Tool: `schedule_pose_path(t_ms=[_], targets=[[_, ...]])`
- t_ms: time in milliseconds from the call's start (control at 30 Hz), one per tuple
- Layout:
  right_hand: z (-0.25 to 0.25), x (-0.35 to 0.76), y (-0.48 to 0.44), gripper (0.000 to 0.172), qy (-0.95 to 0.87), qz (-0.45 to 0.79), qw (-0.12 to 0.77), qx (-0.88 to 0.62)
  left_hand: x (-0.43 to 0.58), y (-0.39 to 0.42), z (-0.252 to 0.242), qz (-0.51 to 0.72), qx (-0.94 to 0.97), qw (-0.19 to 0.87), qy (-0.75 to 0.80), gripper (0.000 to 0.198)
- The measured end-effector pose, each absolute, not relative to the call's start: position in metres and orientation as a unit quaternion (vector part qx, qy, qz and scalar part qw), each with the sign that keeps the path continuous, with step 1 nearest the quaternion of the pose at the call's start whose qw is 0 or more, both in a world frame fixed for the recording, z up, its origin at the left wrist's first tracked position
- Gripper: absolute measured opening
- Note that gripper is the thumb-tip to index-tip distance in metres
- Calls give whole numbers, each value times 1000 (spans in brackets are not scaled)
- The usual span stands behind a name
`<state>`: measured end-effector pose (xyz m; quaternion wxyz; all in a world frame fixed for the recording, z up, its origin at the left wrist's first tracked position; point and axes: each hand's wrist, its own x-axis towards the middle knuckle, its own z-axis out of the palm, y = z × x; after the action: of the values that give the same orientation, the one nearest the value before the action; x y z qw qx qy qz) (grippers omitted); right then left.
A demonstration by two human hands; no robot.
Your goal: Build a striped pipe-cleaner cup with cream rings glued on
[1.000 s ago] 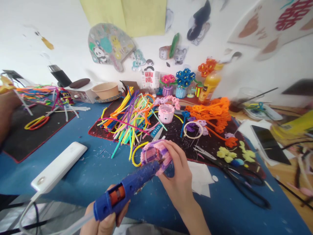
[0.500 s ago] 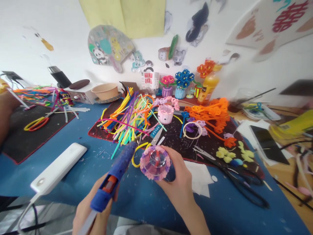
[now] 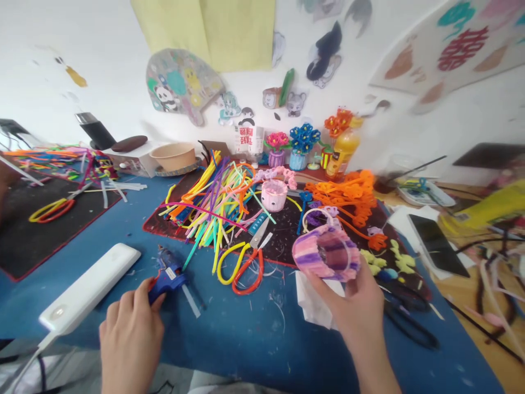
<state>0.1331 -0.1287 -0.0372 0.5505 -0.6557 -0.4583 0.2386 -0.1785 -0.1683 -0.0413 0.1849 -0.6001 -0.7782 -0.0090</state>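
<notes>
At the left, my left hand [image 3: 133, 328] has its fingers closed on the handle of a blue hot glue gun [image 3: 170, 272], which lies low on the blue tabletop with a clear glue stick [image 3: 191, 300] poking out of its back. A cup wrapped in pink and purple pipe cleaners [image 3: 307, 253] is tilted in my right hand [image 3: 356, 309], its open end facing right and toward me. My fingers grip it from below and from the right side. Between the hands lie scissors with yellow and red handles [image 3: 248, 268]. White paper [image 3: 314, 301] rests under the cup.
Colourful pipe cleaners [image 3: 217, 200] heap on a dark mat, beside a small pink pot [image 3: 274, 196] and orange pipe-cleaner flowers [image 3: 348, 194]. A white power strip [image 3: 92, 287] lies left. Black scissors [image 3: 410, 323] and a phone [image 3: 437, 243] are right. Another person's arm [image 3: 6, 180] shows at far left.
My left hand has lowered the glue gun to the table at the left. My right hand has moved right with the cup and turned it, so its striped side now shows.
</notes>
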Motion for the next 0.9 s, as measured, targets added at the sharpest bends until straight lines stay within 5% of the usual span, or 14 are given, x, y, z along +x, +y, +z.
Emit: schedule_pose_path(t_ms=[233,367,533,900], targets=[[-50,152,-130,54,-441,215,540,-684,-143,-164,-13,-45,-609,247,-753,43],[-54,141,-117,49,-557,263,477,-627,-99,-122,15,-186,-725,147,-647,31],[-64,133,-100,56,-583,277,487,-588,-18,-30,49,-58,-840,-7,-539,26],[-72,133,-93,58,-561,299,502,-586,72,77,18,16,-927,4,-376,19]])
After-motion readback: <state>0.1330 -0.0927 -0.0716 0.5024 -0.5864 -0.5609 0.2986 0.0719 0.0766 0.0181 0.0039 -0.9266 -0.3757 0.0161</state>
